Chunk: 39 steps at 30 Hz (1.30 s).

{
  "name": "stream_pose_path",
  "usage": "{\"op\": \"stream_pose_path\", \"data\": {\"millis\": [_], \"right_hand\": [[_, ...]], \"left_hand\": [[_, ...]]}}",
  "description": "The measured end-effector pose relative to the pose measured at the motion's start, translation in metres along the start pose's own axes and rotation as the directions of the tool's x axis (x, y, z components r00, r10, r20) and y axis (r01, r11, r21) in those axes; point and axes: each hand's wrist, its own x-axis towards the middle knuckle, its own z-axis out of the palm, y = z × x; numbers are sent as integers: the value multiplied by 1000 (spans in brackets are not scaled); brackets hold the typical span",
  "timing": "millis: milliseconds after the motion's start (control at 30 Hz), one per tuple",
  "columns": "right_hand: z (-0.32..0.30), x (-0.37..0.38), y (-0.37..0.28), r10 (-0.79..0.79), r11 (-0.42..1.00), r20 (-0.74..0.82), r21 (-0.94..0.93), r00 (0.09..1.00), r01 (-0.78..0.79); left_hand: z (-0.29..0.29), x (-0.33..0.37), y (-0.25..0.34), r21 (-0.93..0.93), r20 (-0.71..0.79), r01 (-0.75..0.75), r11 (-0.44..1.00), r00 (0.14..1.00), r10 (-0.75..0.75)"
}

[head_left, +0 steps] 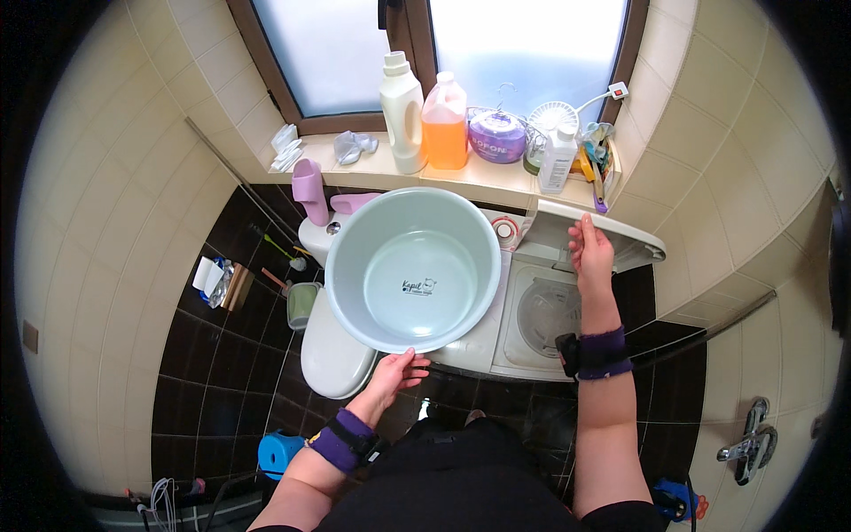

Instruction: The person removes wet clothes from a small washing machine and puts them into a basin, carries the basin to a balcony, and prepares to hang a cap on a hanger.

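A large pale grey-blue plastic basin (417, 306) stands over the closed white toilet lid (332, 355) and the left part of a white top-loading washing machine (474, 350). My left hand (397, 379) is at the basin's near rim, its fingers apart and a fingertip touching or nearly touching the rim. The machine's raised lid (634, 239) leans back at the right, above a round translucent inner cover (545, 319). In front of that lid is my right hand (592, 250), fingers loosely bent and apart; whether it touches the lid I cannot tell.
On the windowsill stand a white bottle (403, 115), a jug of orange liquid (445, 129), a purple tub (496, 137), a small fan (554, 117) and a white bottle (558, 160). A pink holder (309, 191) is behind the toilet. A blue stool (279, 454) stands lower left; a wall tap (752, 443) projects at right.
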Motion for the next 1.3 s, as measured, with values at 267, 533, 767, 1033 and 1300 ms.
{"op": "stream_pose_path", "data": {"millis": [267,533,767,1033,1300], "right_hand": [[-73,21,132,85,853,205,-521,975,35],[-152,-66,238,124,300,102,-952,987,61],[-144,-88,219,218,200,75,-979,973,30],[-127,-55,145,193,237,217,-957,957,170],[-90,32,76,-10,136,288,-948,958,287]], "left_hand": [[2,1,-1,42,-21,-11,999,1000,12],[3,-1,-3,13,-24,-15,1000,1000,15],[18,1,-5,60,53,-26,998,998,22],[37,22,-12,55,123,2,998,992,-9],[17,25,-26,61,61,11,998,998,-15]]}}
